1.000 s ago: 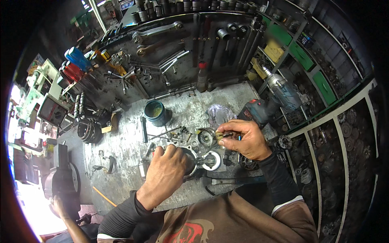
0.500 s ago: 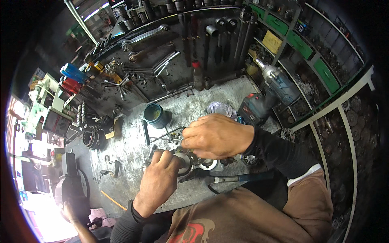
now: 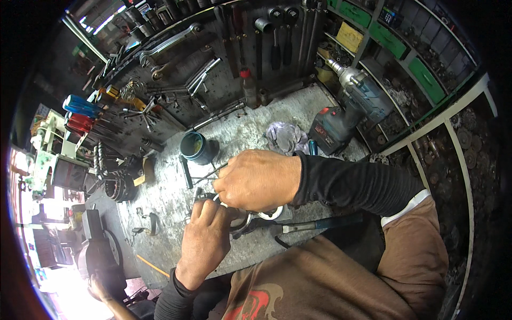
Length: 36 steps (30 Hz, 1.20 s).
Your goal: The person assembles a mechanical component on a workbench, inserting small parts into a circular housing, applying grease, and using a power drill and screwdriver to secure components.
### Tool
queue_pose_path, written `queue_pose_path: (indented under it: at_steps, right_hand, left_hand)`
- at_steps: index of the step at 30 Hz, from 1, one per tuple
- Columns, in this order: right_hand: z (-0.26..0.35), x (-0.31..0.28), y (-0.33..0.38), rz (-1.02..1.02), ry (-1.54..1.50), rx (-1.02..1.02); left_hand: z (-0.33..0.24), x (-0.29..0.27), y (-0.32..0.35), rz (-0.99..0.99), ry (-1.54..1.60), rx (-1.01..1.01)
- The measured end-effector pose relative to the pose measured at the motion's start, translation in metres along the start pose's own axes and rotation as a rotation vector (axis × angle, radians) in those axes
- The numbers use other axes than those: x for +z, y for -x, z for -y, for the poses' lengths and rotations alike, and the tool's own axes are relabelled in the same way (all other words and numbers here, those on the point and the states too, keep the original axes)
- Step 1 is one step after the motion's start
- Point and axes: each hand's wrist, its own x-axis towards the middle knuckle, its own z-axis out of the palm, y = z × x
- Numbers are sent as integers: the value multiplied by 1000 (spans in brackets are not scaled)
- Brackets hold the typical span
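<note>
Both of my hands meet over the near middle of the bench. My left hand (image 3: 205,234) has its fingers curled round a metal part that is mostly hidden. My right hand (image 3: 261,178) reaches across from the right, its fingers bent down and closed beside the left one; its palm side is out of sight, so what it grips cannot be made out. A whitish ring (image 3: 272,213) shows under the right wrist. Past the right fingertips a thin dark rod (image 3: 205,175) lies on the bench, and a dark blue cup (image 3: 196,149) stands just beyond.
Right of the hands lies a blue-handled flat tool (image 3: 314,225). Farther back are a crumpled cloth (image 3: 287,136), a cordless impact wrench (image 3: 354,101) and a red-capped bottle (image 3: 248,88). Wrenches (image 3: 176,42) hang behind. Another person's hand (image 3: 97,288) is at lower left.
My right hand has moved left and closer to my left hand, now covering the silver cylindrical part seen before. The view has shifted slightly.
</note>
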Motion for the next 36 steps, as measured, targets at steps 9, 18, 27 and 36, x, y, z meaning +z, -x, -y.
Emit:
queue_pose_path:
  at_steps: [9, 18, 27, 36]
  right_hand:
    - [5, 14, 24, -83, -249, 152]
    - [54, 41, 60, -309, -392, 583]
    - [61, 40, 65, -379, -334, 625]
    - [73, 48, 56, -533, -340, 765]
  left_hand:
    - [2, 5, 2, -60, 41, 11]
    - [0, 6, 1, -121, 124, -11]
    - [0, 3, -1, -120, 156, -16]
    - [4, 6, 1, -129, 169, -16]
